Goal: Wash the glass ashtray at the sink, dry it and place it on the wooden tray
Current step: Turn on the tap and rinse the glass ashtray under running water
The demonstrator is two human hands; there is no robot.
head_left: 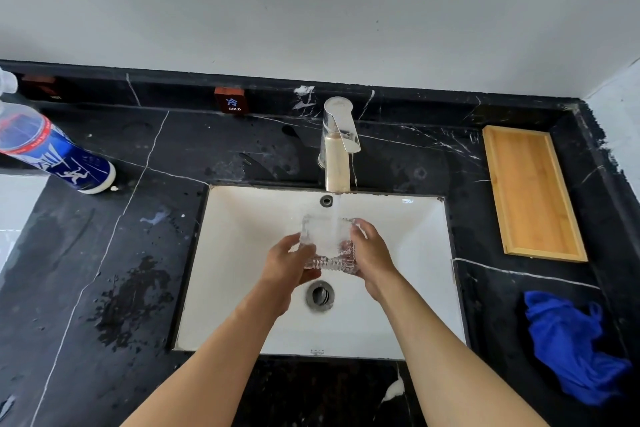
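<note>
Over the white sink, both hands hold the glass ashtray under the stream running from the faucet. The left hand has its fingers clamped on the ashtray's left edge; the right hand has its fingers clamped on the right edge. The wooden tray lies on the dark marble surface to the far right, well apart. A crumpled blue cloth lies at the near right, and a spray bottle stands at the far left.

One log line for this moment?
stage: rinsing | glass ashtray: under tap stream | left hand, right hand: holding it | wooden tray: empty
</note>
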